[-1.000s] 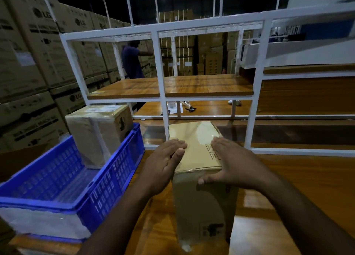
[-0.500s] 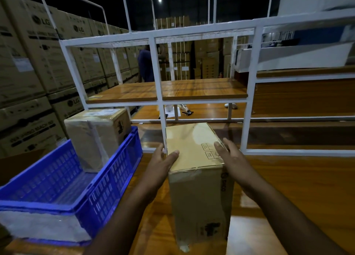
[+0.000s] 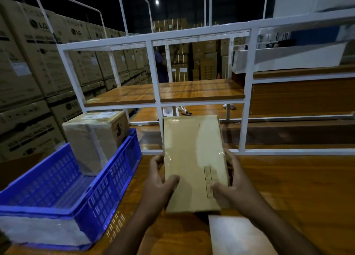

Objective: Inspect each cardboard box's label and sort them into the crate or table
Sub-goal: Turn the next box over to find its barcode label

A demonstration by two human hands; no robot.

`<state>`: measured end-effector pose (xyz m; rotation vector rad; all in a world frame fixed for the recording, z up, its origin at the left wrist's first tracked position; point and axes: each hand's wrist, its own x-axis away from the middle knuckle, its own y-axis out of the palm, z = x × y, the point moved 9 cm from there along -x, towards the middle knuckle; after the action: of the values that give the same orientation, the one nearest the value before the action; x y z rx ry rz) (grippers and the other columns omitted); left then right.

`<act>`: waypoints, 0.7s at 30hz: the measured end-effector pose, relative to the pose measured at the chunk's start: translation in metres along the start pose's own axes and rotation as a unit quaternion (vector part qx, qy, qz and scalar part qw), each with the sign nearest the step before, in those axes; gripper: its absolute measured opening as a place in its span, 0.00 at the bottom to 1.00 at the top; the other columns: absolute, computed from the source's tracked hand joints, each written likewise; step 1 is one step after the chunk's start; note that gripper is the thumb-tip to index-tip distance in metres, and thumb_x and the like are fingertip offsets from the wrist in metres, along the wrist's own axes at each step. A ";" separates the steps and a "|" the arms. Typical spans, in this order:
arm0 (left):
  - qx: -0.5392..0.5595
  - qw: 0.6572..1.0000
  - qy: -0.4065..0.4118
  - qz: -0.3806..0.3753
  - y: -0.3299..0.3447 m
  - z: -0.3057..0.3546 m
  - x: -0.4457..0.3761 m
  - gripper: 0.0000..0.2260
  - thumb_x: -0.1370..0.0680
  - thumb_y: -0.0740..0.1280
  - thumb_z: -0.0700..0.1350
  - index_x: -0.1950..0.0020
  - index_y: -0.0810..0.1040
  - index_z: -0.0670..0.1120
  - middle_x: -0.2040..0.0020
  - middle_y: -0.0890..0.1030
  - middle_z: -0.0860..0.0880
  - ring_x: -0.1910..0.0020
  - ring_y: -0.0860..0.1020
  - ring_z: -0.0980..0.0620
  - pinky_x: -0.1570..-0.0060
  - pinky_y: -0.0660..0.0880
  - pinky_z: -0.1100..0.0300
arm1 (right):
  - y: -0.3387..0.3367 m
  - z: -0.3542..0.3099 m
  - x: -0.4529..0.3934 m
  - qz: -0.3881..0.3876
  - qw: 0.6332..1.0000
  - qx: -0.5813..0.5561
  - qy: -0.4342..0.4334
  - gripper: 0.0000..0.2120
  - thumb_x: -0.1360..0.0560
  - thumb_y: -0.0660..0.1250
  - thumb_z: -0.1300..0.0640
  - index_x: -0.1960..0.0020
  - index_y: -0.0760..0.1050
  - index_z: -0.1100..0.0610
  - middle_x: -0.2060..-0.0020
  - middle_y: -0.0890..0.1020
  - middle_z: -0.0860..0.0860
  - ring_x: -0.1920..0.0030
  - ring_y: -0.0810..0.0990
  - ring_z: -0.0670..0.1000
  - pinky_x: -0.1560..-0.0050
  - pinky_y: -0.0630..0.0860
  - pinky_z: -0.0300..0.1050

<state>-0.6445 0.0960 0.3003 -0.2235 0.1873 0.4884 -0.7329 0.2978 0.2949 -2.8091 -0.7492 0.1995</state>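
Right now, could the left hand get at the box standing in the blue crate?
Probably not at once: the left hand grips the held box together with the right hand. Once freed, the path to the crate box over the blue crate looks open.

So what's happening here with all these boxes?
A person is sorting parcels at a wooden table. Both hands, the left hand and the right hand, grip a cardboard box by its sides, tilted so its broad face looks up at the camera, apparently to check it. Another wrapped box already stands in the blue crate on the left. A white shelf frame stands behind, with big cartons stacked beyond.
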 end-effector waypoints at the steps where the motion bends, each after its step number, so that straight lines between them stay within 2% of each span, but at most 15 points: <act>1: -0.009 1.000 0.007 0.008 0.000 -0.004 0.004 0.29 0.27 0.74 0.51 0.32 0.64 0.64 0.32 0.72 0.57 0.38 0.74 0.63 0.50 0.79 0.64 | 0.001 0.009 0.004 0.013 0.999 0.035 0.002 0.46 0.31 0.75 0.57 0.29 0.50 0.28 0.35 0.71 0.41 0.37 0.74 0.47 0.47 0.81 0.53; 3: -0.031 0.999 0.008 0.021 0.001 -0.016 0.010 0.34 0.32 0.75 0.61 0.31 0.62 0.68 0.30 0.68 0.58 0.32 0.70 0.62 0.41 0.78 0.57 | 0.003 0.025 0.011 0.030 0.995 0.091 0.012 0.51 0.34 0.77 0.53 0.28 0.45 0.29 0.31 0.64 0.42 0.33 0.68 0.47 0.40 0.77 0.58; 5: -0.060 0.998 0.003 0.036 0.001 -0.028 0.016 0.42 0.36 0.72 0.70 0.26 0.58 0.67 0.30 0.64 0.60 0.31 0.67 0.62 0.37 0.76 0.49 | 0.006 0.038 0.016 0.032 0.993 0.111 0.015 0.50 0.36 0.77 0.46 0.28 0.46 0.30 0.34 0.61 0.39 0.32 0.65 0.49 0.36 0.73 0.61; 7: -0.083 0.995 -0.003 0.050 -0.001 -0.034 0.022 0.46 0.36 0.70 0.74 0.23 0.55 0.66 0.31 0.63 0.61 0.32 0.67 0.63 0.35 0.75 0.46 | 0.011 0.046 0.020 0.025 0.993 0.114 0.013 0.47 0.36 0.77 0.42 0.30 0.48 0.32 0.39 0.60 0.39 0.32 0.64 0.48 0.34 0.71 0.59; 9: -0.108 0.993 0.006 0.058 -0.001 -0.034 0.027 0.50 0.37 0.70 0.75 0.22 0.52 0.65 0.32 0.61 0.65 0.32 0.63 0.68 0.32 0.71 0.48 | 0.016 0.047 0.024 0.027 0.993 0.111 0.002 0.48 0.37 0.78 0.41 0.32 0.46 0.31 0.40 0.60 0.39 0.33 0.63 0.46 0.33 0.70 0.56; 11: -0.148 0.987 0.043 0.056 0.001 -0.024 0.030 0.54 0.38 0.72 0.74 0.20 0.48 0.62 0.32 0.55 0.73 0.32 0.54 0.77 0.32 0.64 0.55 | 0.016 0.036 0.025 0.049 0.992 0.116 -0.027 0.51 0.39 0.79 0.40 0.30 0.46 0.33 0.36 0.60 0.38 0.32 0.62 0.44 0.34 0.71 0.54; 12: -0.168 0.982 0.067 0.054 0.002 -0.019 0.030 0.54 0.38 0.73 0.73 0.20 0.48 0.62 0.30 0.52 0.74 0.30 0.51 0.77 0.32 0.62 0.58 | 0.014 0.029 0.025 0.061 0.990 0.122 -0.040 0.55 0.40 0.80 0.40 0.28 0.44 0.33 0.33 0.58 0.37 0.32 0.61 0.43 0.34 0.71 0.53; 15: -0.209 0.966 0.143 0.053 0.002 -0.002 0.033 0.51 0.36 0.74 0.71 0.20 0.52 0.60 0.22 0.54 0.65 0.23 0.54 0.63 0.29 0.60 0.58 | 0.011 0.004 0.024 0.074 0.979 0.167 -0.091 0.62 0.41 0.81 0.41 0.27 0.36 0.31 0.28 0.50 0.34 0.29 0.56 0.41 0.33 0.69 0.50; 17: -0.245 0.948 0.197 0.043 0.002 0.010 0.035 0.47 0.34 0.73 0.70 0.21 0.59 0.57 0.21 0.58 0.60 0.21 0.56 0.57 0.28 0.58 0.59 | 0.013 -0.013 0.026 0.071 0.956 0.247 -0.144 0.62 0.40 0.80 0.39 0.25 0.36 0.34 0.25 0.44 0.34 0.25 0.51 0.42 0.31 0.67 0.49; 19: -0.271 0.937 0.221 0.001 0.007 0.014 0.034 0.41 0.33 0.74 0.69 0.24 0.66 0.56 0.22 0.62 0.59 0.21 0.56 0.57 0.26 0.59 0.55 | 0.025 -0.021 0.024 0.030 0.924 0.340 -0.170 0.56 0.38 0.75 0.33 0.23 0.43 0.39 0.23 0.43 0.36 0.23 0.43 0.41 0.27 0.62 0.52; 21: -0.316 0.922 0.216 -0.060 0.019 0.007 0.032 0.38 0.33 0.72 0.71 0.26 0.70 0.57 0.24 0.65 0.63 0.22 0.55 0.62 0.23 0.58 0.47 | 0.042 -0.017 0.021 -0.046 0.888 0.430 -0.159 0.49 0.34 0.67 0.28 0.22 0.48 0.41 0.22 0.45 0.37 0.23 0.39 0.41 0.23 0.53 0.56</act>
<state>-0.6246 0.1281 0.2967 -0.9767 0.4421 0.3587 -0.6916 0.2698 0.2993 -1.9043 -0.6337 0.7763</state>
